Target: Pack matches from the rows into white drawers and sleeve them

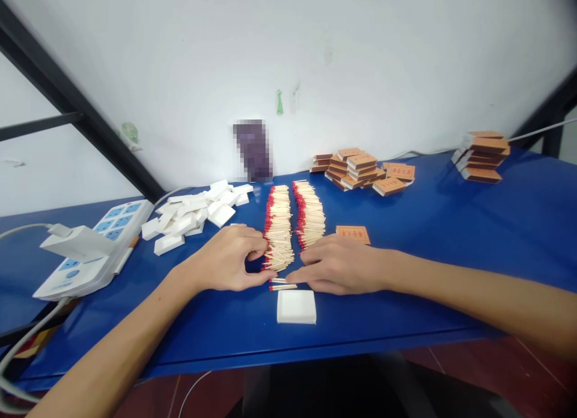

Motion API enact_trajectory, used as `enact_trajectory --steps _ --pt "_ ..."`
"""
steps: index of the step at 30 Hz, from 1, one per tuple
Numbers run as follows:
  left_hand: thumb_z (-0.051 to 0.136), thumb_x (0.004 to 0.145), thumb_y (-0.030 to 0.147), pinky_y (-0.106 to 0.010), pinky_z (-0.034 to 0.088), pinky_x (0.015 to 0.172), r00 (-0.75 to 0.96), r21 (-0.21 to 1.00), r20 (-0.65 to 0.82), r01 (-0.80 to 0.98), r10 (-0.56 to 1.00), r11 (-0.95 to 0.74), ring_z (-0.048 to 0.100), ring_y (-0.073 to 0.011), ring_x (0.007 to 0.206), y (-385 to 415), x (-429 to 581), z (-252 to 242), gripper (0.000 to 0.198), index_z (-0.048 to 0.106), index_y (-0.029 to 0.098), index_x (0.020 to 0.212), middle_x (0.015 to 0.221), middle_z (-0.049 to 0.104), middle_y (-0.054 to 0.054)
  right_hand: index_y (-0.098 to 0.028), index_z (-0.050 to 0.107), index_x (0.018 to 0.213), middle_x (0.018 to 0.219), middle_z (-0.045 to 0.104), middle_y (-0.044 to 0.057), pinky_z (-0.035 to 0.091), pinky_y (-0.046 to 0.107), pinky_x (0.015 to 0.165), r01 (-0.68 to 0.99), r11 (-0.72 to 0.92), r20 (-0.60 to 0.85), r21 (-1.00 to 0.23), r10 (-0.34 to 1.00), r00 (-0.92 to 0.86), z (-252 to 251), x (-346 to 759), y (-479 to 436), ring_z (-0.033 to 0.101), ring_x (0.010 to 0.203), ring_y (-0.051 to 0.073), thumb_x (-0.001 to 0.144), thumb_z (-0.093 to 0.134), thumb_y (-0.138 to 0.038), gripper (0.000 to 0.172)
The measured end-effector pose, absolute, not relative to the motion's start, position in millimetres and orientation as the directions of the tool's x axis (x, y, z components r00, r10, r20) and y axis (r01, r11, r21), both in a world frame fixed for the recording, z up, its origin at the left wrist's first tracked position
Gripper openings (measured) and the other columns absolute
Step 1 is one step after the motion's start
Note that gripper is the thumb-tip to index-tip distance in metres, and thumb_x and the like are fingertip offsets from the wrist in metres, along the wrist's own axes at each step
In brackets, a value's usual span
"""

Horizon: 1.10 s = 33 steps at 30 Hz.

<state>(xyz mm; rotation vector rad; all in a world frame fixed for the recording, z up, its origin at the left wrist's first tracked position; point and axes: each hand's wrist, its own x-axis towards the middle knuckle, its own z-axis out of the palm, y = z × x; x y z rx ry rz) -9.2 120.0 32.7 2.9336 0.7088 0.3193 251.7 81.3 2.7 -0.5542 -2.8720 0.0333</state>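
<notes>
Two long rows of red-tipped matches lie side by side, a left row (279, 217) and a right row (311, 217). My left hand (232, 259) is at the near left end of the left row, thumb and curled index finger apart, the thumb tip by the red heads of some loose matches (283, 287). From the right, my right hand (336, 265) reaches in with fingers stretched out, a fingertip at the other end of those matches. Just in front of them sits a white matchbox tray (296, 307); whether it holds anything is unclear. An orange matchbox sleeve (354, 233) lies behind my right hand.
White matchbox trays (189, 211) are heaped at the back left, beside a power strip (101, 244) with a plugged-in adapter. Orange matchboxes (360, 166) are piled against the wall, with another stack (483, 157) at far right. The blue table's front edge (315, 345) runs close to me.
</notes>
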Motion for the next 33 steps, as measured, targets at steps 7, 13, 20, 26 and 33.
enact_trajectory --steps 7,13,20,26,33 --pt "0.07 0.082 0.039 -0.029 0.033 0.059 0.868 0.153 0.161 0.447 0.469 -0.881 0.041 -0.013 0.058 120.0 -10.6 34.2 0.043 0.035 0.021 0.063 0.06 0.042 0.005 -0.024 0.068 0.125 0.081 0.063 0.002 0.032 0.029 0.061 0.372 0.926 0.193 -0.072 0.378 -0.905 4.0 251.2 81.0 0.052 0.069 0.016 0.1 0.051 -0.022 0.03" --pt "0.07 0.083 0.051 -0.029 0.033 0.058 0.873 0.15 0.15 0.444 0.465 -0.883 0.042 -0.0138 0.058 122.6 -9.7 32.2 0.046 0.04 0.021 0.064 0.062 0.046 0.004 -0.023 0.066 0.127 0.081 0.065 0.002 0.033 0.029 0.06 0.381 0.921 0.225 -0.081 0.389 -0.893 2.4 250.6 81.1 0.053 0.067 0.016 0.1 0.048 -0.021 0.032" --pt "0.063 0.088 0.039 -0.031 0.035 0.06 0.871 0.155 0.16 0.443 0.465 -0.883 0.046 -0.0144 0.06 122.3 -10.3 31.1 0.038 0.04 0.021 0.064 0.062 0.049 0.003 -0.017 0.062 0.133 0.086 0.068 0.005 0.037 0.029 0.063 0.431 0.898 0.249 -0.085 0.438 -0.864 -0.1 247.8 80.2 0.058 0.074 0.017 0.101 0.047 -0.022 0.035" --pt "0.063 0.087 0.034 -0.031 0.035 0.06 0.869 0.155 0.165 0.444 0.466 -0.882 0.043 -0.0141 0.058 122.3 -11.7 29.3 0.037 0.036 0.022 0.064 0.061 0.046 0.003 -0.017 0.065 0.129 0.085 0.067 0.004 0.037 0.029 0.063 0.433 0.899 0.242 -0.07 0.436 -0.867 0.9 247.9 80.1 0.057 0.073 0.017 0.102 0.047 -0.022 0.033" --pt "0.061 0.088 0.034 -0.031 0.035 0.061 0.871 0.147 0.151 0.448 0.468 -0.882 0.043 -0.0141 0.058 122.9 -10.1 30.0 0.037 0.037 0.021 0.063 0.061 0.046 0.003 -0.016 0.068 0.121 0.082 0.066 0.004 0.035 0.028 0.061 0.414 0.902 0.262 -0.122 0.432 -0.863 2.2 248.3 79.9 0.054 0.069 0.016 0.101 0.046 -0.019 0.031"
